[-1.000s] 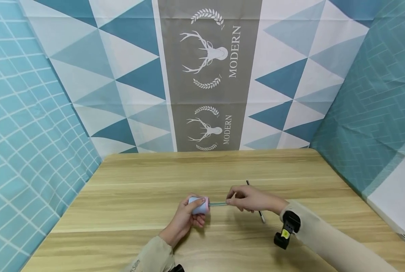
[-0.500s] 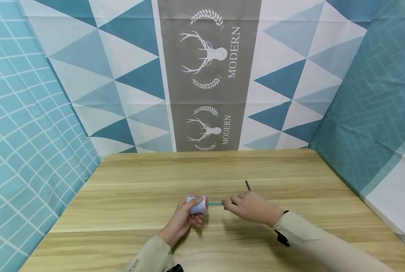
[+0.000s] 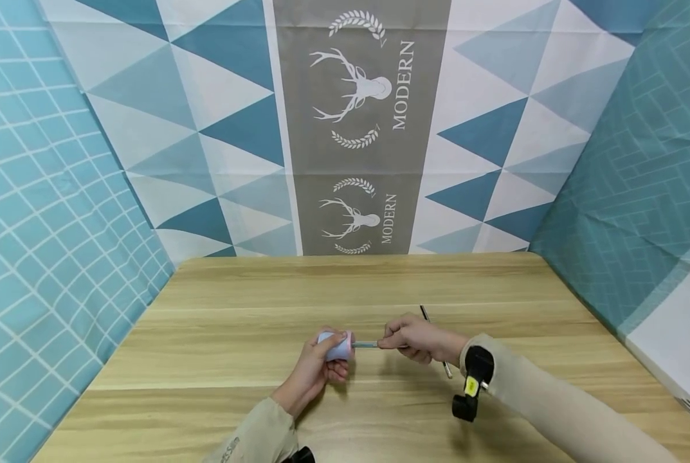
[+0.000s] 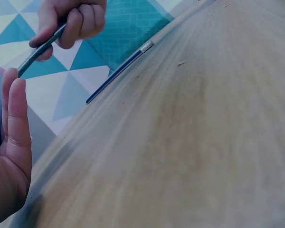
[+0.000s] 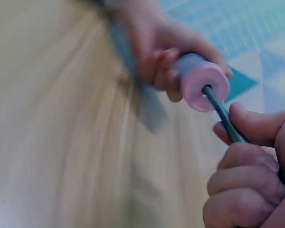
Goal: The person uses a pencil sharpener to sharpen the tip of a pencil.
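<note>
Wood-grain table point(image 3: 235, 321) spreads under both hands, with patterned blue and white cloth point(image 3: 206, 128) hung behind and to either side of them. Sleeves in a pale beige cover both forearms, and a black wrist camera point(image 3: 473, 382) sits just behind the right hand. Left hand point(image 3: 316, 366) has its fingers curled round a small pale blue sharpener point(image 3: 335, 346) with a pink end face point(image 5: 208, 85), holding it just above the tabletop (the wrist view of that hand shows only the palm and straight fingers from the side). Right hand point(image 3: 417, 337), close beside the left one, pinches a thin green pencil point(image 3: 366, 344) between thumb and curled fingers; the pencil runs level from this hand's fingertips into the hole in the middle of the pink face. Beyond and under the right hand, a second dark pencil point(image 3: 435, 341) with a silver end lies flat on the wood, touching neither hand so far as can be seen
</note>
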The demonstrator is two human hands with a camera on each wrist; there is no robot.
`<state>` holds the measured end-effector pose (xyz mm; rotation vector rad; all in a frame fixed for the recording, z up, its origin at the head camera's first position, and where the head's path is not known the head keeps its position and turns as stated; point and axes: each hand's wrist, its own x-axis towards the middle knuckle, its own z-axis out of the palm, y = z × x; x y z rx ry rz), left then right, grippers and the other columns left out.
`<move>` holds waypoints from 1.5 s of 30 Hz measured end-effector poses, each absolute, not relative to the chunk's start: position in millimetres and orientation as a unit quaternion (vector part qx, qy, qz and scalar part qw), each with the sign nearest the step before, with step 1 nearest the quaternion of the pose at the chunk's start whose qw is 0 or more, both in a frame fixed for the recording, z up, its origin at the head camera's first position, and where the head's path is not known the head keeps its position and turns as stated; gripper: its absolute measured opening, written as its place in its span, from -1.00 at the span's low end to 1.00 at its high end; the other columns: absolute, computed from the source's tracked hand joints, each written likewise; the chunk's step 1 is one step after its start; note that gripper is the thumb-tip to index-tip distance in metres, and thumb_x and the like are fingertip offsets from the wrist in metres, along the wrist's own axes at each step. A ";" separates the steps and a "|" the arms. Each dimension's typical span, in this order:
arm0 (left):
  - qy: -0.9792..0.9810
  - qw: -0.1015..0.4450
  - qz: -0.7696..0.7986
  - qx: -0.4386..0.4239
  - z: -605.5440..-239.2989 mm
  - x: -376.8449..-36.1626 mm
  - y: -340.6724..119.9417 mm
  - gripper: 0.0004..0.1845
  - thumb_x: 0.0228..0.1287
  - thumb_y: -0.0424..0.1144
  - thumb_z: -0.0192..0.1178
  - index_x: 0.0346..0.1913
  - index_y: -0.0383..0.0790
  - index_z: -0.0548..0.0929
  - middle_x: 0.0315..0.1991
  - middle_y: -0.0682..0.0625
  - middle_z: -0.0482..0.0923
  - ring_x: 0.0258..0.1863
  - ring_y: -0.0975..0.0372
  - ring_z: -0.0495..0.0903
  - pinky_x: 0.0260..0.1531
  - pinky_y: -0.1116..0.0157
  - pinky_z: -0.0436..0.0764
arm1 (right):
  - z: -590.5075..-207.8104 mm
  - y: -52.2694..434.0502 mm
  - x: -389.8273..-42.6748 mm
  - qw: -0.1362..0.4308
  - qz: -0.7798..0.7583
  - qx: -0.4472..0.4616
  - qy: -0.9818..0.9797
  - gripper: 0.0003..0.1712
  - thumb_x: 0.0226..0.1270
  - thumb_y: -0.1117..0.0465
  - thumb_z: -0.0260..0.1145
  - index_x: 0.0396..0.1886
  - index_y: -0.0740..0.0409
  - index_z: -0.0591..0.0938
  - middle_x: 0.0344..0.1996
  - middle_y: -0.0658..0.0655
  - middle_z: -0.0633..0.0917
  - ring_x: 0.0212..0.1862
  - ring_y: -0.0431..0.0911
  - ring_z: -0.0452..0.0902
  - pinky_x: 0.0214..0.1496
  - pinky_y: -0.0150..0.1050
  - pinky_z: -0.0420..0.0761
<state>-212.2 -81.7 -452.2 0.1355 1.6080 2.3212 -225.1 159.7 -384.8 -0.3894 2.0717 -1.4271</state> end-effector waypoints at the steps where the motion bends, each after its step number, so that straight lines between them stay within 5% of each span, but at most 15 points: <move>1: 0.562 0.157 0.810 0.050 -452.4 -211.9 -81.5 -0.93 0.37 -0.22 0.17 -0.21 -0.14 0.54 -0.64 -0.08 0.60 -0.78 0.31 0.57 -0.75 0.38 0.64 | -385.3 161.1 -227.5 0.335 -0.552 -0.112 0.755 -0.77 0.41 0.15 0.28 -0.33 0.25 0.57 -0.80 -0.08 0.15 -0.75 -0.25 -0.12 -0.74 -0.40 -0.08; 6: 0.563 0.161 0.809 0.058 -452.0 -210.6 -81.2 -0.97 0.39 -0.26 0.16 -0.21 -0.13 0.58 -0.63 -0.09 0.62 -0.77 0.29 0.59 -0.73 0.37 0.65 | -390.3 165.6 -234.2 0.410 -0.568 -0.070 0.710 -0.85 0.45 0.14 0.22 -0.29 0.11 0.55 -0.78 -0.11 0.15 -0.76 -0.30 -0.11 -0.76 -0.46 -0.07; 12: 0.563 0.162 0.807 0.068 -449.8 -211.1 -81.9 -0.95 0.40 -0.24 0.15 -0.20 -0.13 0.57 -0.63 -0.08 0.62 -0.76 0.30 0.59 -0.72 0.38 0.66 | -381.2 173.1 -232.0 0.315 -0.523 -0.190 0.769 -0.64 0.45 0.11 0.27 -0.21 0.41 0.60 -0.78 -0.04 0.30 -0.73 -0.23 0.04 -0.69 -0.34 0.06; 19: 0.553 0.161 0.816 0.059 -449.8 -212.8 -83.1 -0.93 0.43 -0.23 0.10 -0.21 -0.15 0.51 -0.63 -0.04 0.60 -0.76 0.32 0.57 -0.70 0.38 0.66 | -366.0 188.2 -224.7 0.099 -0.326 -0.376 0.862 -0.79 0.49 0.16 0.25 -0.04 0.14 0.69 -0.50 -0.03 0.66 -0.58 -0.31 0.36 -0.57 -0.40 0.41; 24: 0.555 0.164 0.814 0.056 -450.4 -213.1 -83.9 -0.92 0.43 -0.21 0.10 -0.22 -0.14 0.50 -0.63 -0.05 0.60 -0.76 0.33 0.57 -0.70 0.38 0.66 | -379.1 181.5 -218.0 -0.137 -0.129 -0.514 0.837 -0.95 0.47 0.21 0.26 -0.17 0.08 0.62 -0.38 -0.11 0.64 -0.46 -0.39 0.47 -0.48 -0.51 0.53; 29: 0.560 0.165 0.810 0.063 -450.4 -213.1 -83.2 -0.92 0.42 -0.21 0.10 -0.23 -0.14 0.50 -0.63 -0.04 0.60 -0.76 0.33 0.57 -0.70 0.39 0.66 | -396.2 171.7 -222.7 -0.359 0.030 -0.554 0.751 -0.65 0.64 0.07 0.00 -0.38 0.11 0.49 -0.61 -0.09 0.48 -0.68 -0.35 0.28 -0.72 -0.54 0.28; 33: 0.555 0.160 0.814 0.058 -450.9 -212.3 -81.0 -0.91 0.43 -0.21 0.10 -0.24 -0.14 0.51 -0.64 -0.03 0.60 -0.77 0.33 0.56 -0.72 0.39 0.64 | -401.0 166.3 -228.8 -0.433 0.051 -0.562 0.703 -0.55 0.66 0.08 -0.06 -0.54 0.08 0.40 -0.75 -0.10 0.33 -0.71 -0.33 0.01 -0.75 -0.52 0.03; 38: 0.549 0.154 0.821 0.040 -453.6 -211.4 -78.4 -0.91 0.43 -0.20 0.11 -0.24 -0.13 0.52 -0.66 -0.03 0.59 -0.78 0.33 0.56 -0.74 0.39 0.64 | -404.4 162.7 -228.4 -0.335 -0.073 -0.546 0.764 -0.58 0.59 0.05 0.10 -0.56 0.02 0.36 -0.77 -0.21 0.28 -0.68 -0.42 -0.05 -0.72 -0.57 -0.02; 45: 0.551 0.158 0.819 0.039 -454.6 -211.5 -79.8 -0.90 0.42 -0.19 0.13 -0.20 -0.15 0.51 -0.66 -0.03 0.59 -0.78 0.33 0.57 -0.75 0.38 0.64 | -382.5 156.0 -218.4 0.093 -0.410 -0.289 0.860 -0.53 0.36 0.14 0.37 -0.67 0.02 0.34 -0.80 -0.17 0.22 -0.72 -0.32 -0.02 -0.69 -0.43 0.05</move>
